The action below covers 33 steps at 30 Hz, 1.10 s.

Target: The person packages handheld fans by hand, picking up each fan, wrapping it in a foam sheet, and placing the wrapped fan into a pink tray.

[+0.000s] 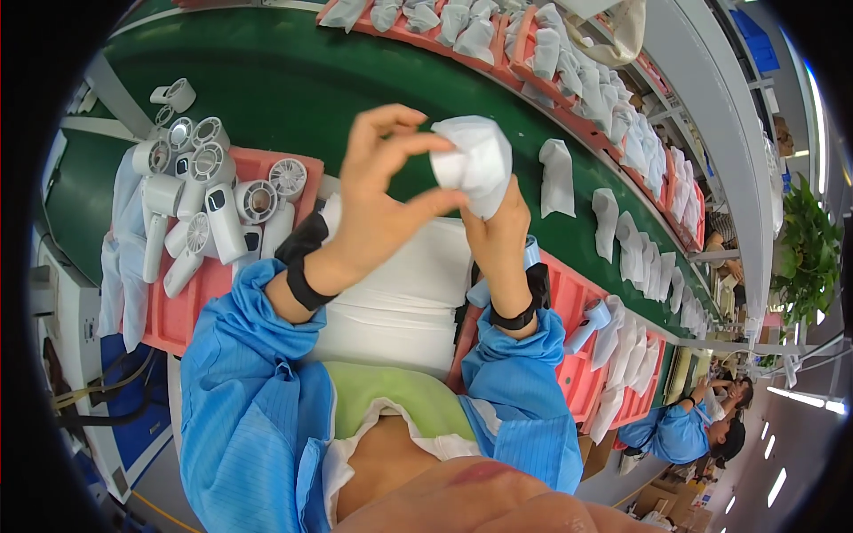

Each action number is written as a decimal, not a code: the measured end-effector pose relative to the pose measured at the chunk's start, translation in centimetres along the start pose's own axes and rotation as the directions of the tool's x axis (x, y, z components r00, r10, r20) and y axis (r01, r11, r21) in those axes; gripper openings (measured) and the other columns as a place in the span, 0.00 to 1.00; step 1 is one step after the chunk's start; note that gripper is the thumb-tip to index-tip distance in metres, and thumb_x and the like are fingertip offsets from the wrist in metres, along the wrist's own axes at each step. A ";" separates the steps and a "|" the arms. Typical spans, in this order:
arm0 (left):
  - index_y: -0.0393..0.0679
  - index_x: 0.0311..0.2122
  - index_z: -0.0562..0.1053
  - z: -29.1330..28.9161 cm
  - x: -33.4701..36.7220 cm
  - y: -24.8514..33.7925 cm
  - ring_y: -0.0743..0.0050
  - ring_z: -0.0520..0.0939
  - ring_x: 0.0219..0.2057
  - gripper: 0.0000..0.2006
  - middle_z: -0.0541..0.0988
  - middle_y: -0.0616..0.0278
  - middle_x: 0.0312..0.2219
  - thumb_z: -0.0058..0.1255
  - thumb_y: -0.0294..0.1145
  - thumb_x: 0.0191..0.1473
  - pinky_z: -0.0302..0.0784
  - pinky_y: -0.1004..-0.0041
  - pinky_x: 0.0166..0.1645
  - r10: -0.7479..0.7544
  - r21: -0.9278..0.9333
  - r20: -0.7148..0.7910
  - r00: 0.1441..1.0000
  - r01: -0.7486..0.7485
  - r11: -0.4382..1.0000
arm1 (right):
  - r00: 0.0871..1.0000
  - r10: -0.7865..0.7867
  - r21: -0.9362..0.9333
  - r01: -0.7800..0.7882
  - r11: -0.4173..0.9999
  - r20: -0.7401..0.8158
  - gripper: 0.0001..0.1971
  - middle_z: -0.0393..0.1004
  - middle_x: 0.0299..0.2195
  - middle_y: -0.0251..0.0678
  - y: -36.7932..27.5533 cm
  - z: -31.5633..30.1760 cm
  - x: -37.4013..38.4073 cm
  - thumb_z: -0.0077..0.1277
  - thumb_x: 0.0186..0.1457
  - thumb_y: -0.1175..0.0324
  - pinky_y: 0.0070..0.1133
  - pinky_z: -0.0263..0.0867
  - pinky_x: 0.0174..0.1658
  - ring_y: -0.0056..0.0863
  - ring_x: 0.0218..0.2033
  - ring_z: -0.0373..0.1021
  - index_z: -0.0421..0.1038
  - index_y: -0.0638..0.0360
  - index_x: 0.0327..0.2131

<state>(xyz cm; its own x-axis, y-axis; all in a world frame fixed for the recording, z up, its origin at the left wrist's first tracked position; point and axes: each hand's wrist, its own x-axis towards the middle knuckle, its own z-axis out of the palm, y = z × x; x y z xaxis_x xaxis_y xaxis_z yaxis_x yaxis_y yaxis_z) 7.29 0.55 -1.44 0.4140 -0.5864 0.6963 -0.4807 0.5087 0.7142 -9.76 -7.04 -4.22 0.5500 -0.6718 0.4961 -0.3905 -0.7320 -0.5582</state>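
Both my hands are raised over the green conveyor belt (293,98) and hold one white foam pouch (475,160). My left hand (382,200) pinches the pouch's left edge between thumb and fingers. My right hand (498,226) grips it from below and is mostly hidden behind it. What is inside the pouch cannot be seen. A stack of flat white pouches (404,293) lies under my wrists. Both forearms wear blue sleeves and black wristbands.
A red tray (182,315) at my left holds several white handheld fans (209,204). Another red tray (577,355) at my right carries a light blue fan (591,320) and wrapped pieces. Bagged items (555,178) ride the belt toward other seated people (684,431).
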 end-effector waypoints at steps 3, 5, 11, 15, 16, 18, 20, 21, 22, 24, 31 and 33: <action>0.47 0.31 0.77 1.0 -0.7 0.0 0.64 0.71 0.45 0.10 0.70 0.58 0.43 0.66 0.31 0.40 0.68 0.70 0.46 0.149 0.071 0.022 0.989 -0.150 0.986 | 0.996 0.004 -0.080 -0.012 0.997 -0.090 0.25 0.73 0.36 0.46 -0.6 0.8 -0.3 0.55 0.41 0.80 0.24 0.66 0.39 0.38 0.34 0.72 0.66 0.63 0.47; 0.46 0.29 0.77 0.8 -0.4 0.2 0.64 0.72 0.44 0.10 0.71 0.59 0.42 0.65 0.30 0.40 0.68 0.70 0.45 0.189 0.125 0.025 0.982 -0.191 0.974 | 0.997 -0.002 -0.096 -0.006 0.995 -0.082 0.22 0.73 0.35 0.43 -0.7 0.8 -0.1 0.54 0.44 0.79 0.23 0.66 0.38 0.34 0.34 0.71 0.67 0.65 0.47; 0.42 0.29 0.75 -0.3 1.1 -2.6 0.67 0.74 0.39 0.07 0.73 0.61 0.40 0.61 0.25 0.43 0.69 0.74 0.40 -0.129 -0.117 -0.051 0.990 0.122 0.986 | 0.987 0.072 0.189 -0.099 0.977 0.144 0.20 0.73 0.38 0.37 -1.3 -1.5 -0.3 0.54 0.49 0.75 0.21 0.64 0.39 0.24 0.36 0.69 0.66 0.67 0.47; 0.42 0.28 0.74 0.1 0.7 -5.5 0.64 0.76 0.36 0.07 0.73 0.61 0.38 0.61 0.26 0.42 0.71 0.71 0.37 -0.139 -0.112 -0.068 0.988 0.130 0.985 | 0.853 0.209 0.416 -0.429 0.802 0.478 0.22 0.71 0.40 0.33 1.4 -2.8 0.8 0.54 0.50 0.71 0.19 0.63 0.41 0.20 0.38 0.66 0.65 0.66 0.50; 0.43 0.28 0.73 1.5 0.5 -5.8 0.63 0.76 0.35 0.08 0.73 0.61 0.36 0.61 0.26 0.41 0.71 0.69 0.36 -0.043 -0.035 -0.055 0.998 0.041 0.999 | 0.870 0.286 0.330 -0.429 0.841 0.402 0.24 0.71 0.40 0.33 2.8 -3.2 0.9 0.55 0.50 0.70 0.19 0.63 0.42 0.20 0.38 0.66 0.64 0.65 0.51; 0.47 0.26 0.74 2.7 -2.1 -5.4 0.57 0.77 0.36 0.08 0.73 0.59 0.32 0.61 0.35 0.40 0.73 0.64 0.37 -0.103 0.146 0.067 0.992 0.093 0.985 | 0.834 0.442 0.240 -0.527 0.815 0.329 0.27 0.72 0.42 0.36 6.0 -1.4 3.2 0.54 0.51 0.68 0.21 0.64 0.43 0.22 0.39 0.67 0.61 0.66 0.54; 0.46 0.30 0.75 4.9 -4.7 -5.1 0.55 0.78 0.37 0.11 0.73 0.56 0.32 0.61 0.39 0.41 0.73 0.63 0.35 -0.163 0.215 0.574 0.803 0.044 0.976 | 0.952 0.304 -0.034 -0.303 0.953 0.042 0.24 0.74 0.37 0.43 15.6 0.9 3.4 0.55 0.51 0.66 0.26 0.66 0.42 0.33 0.37 0.71 0.64 0.67 0.50; 0.44 0.31 0.74 6.0 -6.0 -5.1 0.55 0.78 0.36 0.14 0.73 0.55 0.33 0.62 0.40 0.41 0.74 0.62 0.35 -0.176 0.228 0.679 0.712 0.023 0.973 | 0.892 0.423 -0.390 -0.335 0.858 0.163 0.27 0.73 0.39 0.48 19.7 1.4 3.2 0.55 0.50 0.64 0.29 0.67 0.44 0.38 0.40 0.71 0.63 0.68 0.51; 0.43 0.33 0.74 6.3 -7.3 -5.3 0.54 0.78 0.35 0.16 0.72 0.54 0.34 0.62 0.41 0.42 0.74 0.62 0.34 -0.219 0.264 0.756 0.617 0.018 0.964 | 0.794 0.553 -0.690 -0.251 0.679 0.255 0.29 0.72 0.41 0.53 19.9 2.7 3.8 0.56 0.49 0.63 0.32 0.67 0.46 0.43 0.43 0.71 0.62 0.70 0.52; 0.42 0.34 0.74 5.9 -9.5 -5.7 0.54 0.79 0.35 0.18 0.72 0.52 0.35 0.63 0.42 0.41 0.74 0.61 0.35 -0.199 0.290 0.803 0.562 -0.076 0.954 | 0.840 0.461 -0.720 -0.130 0.681 0.285 0.29 0.71 0.43 0.54 17.1 3.7 5.2 0.56 0.49 0.63 0.32 0.68 0.46 0.43 0.45 0.70 0.62 0.69 0.53; 0.41 0.39 0.76 6.6 -11.5 -6.7 0.54 0.79 0.36 0.21 0.74 0.50 0.37 0.61 0.44 0.42 0.75 0.62 0.36 -0.172 0.321 0.825 0.538 -0.195 0.927 | 0.844 -0.285 0.317 0.146 0.937 0.455 0.32 0.64 0.55 0.46 -7.9 9.0 9.9 0.54 0.47 0.74 0.26 0.70 0.46 0.38 0.56 0.63 0.59 0.58 0.58; 0.41 0.38 0.76 4.6 -12.5 -8.1 0.55 0.79 0.36 0.19 0.74 0.51 0.37 0.61 0.43 0.42 0.75 0.62 0.36 -0.159 0.325 0.793 0.588 -0.188 0.927 | 0.806 -0.431 0.351 0.298 0.888 0.406 0.35 0.63 0.56 0.43 -11.4 13.0 11.2 0.54 0.43 0.75 0.27 0.68 0.48 0.36 0.57 0.62 0.58 0.57 0.59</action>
<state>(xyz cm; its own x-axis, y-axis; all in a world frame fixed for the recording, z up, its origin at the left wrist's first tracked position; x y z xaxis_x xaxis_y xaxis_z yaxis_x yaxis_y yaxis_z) 2.48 0.88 -16.29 -0.2935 -0.9257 0.2388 -0.7750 0.3766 0.5074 10.39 -4.75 -0.94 0.9111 -0.1797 0.3709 0.0767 -0.8102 -0.5811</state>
